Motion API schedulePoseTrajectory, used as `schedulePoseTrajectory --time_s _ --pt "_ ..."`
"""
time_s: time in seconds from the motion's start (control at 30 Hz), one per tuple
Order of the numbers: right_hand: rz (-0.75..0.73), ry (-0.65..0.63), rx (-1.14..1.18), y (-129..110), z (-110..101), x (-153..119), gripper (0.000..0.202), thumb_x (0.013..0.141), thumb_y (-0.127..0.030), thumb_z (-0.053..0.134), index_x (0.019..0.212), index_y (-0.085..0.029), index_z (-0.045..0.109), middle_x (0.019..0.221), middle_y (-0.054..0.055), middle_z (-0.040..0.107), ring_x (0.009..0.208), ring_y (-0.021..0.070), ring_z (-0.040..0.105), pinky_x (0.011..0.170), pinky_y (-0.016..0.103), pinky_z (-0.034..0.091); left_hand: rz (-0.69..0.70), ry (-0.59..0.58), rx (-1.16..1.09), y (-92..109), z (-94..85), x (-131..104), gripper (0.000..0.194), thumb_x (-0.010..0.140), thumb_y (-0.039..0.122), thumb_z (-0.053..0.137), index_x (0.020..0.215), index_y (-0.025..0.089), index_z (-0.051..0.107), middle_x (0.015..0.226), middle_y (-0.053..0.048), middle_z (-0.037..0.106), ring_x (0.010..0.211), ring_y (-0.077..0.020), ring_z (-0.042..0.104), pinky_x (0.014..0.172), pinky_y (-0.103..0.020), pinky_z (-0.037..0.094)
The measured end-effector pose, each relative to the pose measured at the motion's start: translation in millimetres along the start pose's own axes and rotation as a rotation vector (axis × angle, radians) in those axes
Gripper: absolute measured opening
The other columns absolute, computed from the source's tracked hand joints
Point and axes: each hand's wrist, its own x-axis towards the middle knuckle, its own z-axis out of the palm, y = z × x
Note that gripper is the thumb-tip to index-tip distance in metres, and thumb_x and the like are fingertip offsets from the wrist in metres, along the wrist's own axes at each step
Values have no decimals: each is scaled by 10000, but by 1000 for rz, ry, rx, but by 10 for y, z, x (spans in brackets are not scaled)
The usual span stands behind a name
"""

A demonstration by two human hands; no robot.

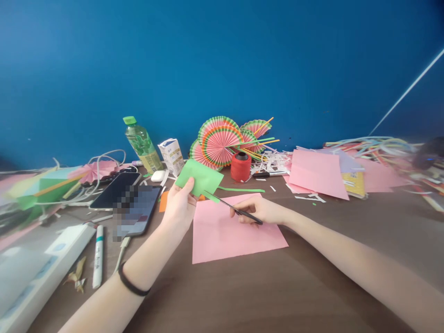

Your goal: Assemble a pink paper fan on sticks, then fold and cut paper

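Note:
My left hand (181, 201) pinches a piece of green paper (204, 178) by its lower left side, thumb on top. Fingers of my right hand (255, 210) are wrapped round the dark handles of a pair of scissors (248, 215). The scissors' blades reach the lower edge of the green paper, where a narrow strip is partly cut along that edge. Under both hands a pink sheet (222, 236) lies flat on the table. A thin green strip (243, 189) rests just beyond it, and an orange piece of paper (163, 202) shows beside my left hand.
Behind stand a green-capped bottle (142, 145), a carton (171, 157), pleated paper fans (222, 143) and a spool of red thread (240, 167). Two phones (116, 190), a marker (98, 256) and a power strip (48, 273) lie left. Pink sheets (315, 173) are stacked right.

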Motion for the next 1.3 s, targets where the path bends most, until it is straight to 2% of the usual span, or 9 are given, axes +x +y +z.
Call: schedulePoseTrajectory --time_s 0.23,0.5,0.83,1.0,1.2,1.3 --pt "4 4 -14 -28 0 -1 223 729 -277 602 899 -135 622 573 -35 488 464 53 364 446 189 329 -12 23 -6 2 10 -1 240 771 30 559 960 167 616 853 -33 718 771 -120 677 735 -199 536" --pt "-27 18 -48 -8 -9 2 258 733 -339 613 898 -142 641 632 -2 556 486 72 432 462 204 352 -27 28 -7 8 15 -12 250 796 20 517 975 158 625 866 -36 717 767 -114 676 745 -191 533" --pt "-25 22 -67 -21 -8 -4 237 725 -311 620 882 -135 639 589 -25 492 460 54 385 438 187 344 -41 14 -10 5 3 -9 227 815 14 482 906 152 638 866 -28 716 755 -98 671 682 -155 536" --pt "-20 27 -91 -39 -11 -17 252 733 -335 606 886 -139 639 639 -6 514 492 61 422 445 182 352 -39 8 -11 6 -2 -7 218 805 21 500 907 161 633 842 -26 714 755 -105 674 668 -156 538" --pt "-10 26 -109 -40 -12 -19 251 740 -323 596 895 -130 638 606 -15 505 460 53 393 440 181 352 -31 0 3 4 3 -23 175 784 21 522 836 151 627 808 -29 713 709 -95 672 628 -136 533" --pt "-27 17 -118 -22 -27 -14 246 738 -316 600 897 -133 641 674 1 544 461 44 396 434 175 355 -47 -13 27 8 -16 2 145 751 34 556 820 143 622 805 -30 711 703 -109 674 630 -162 545"
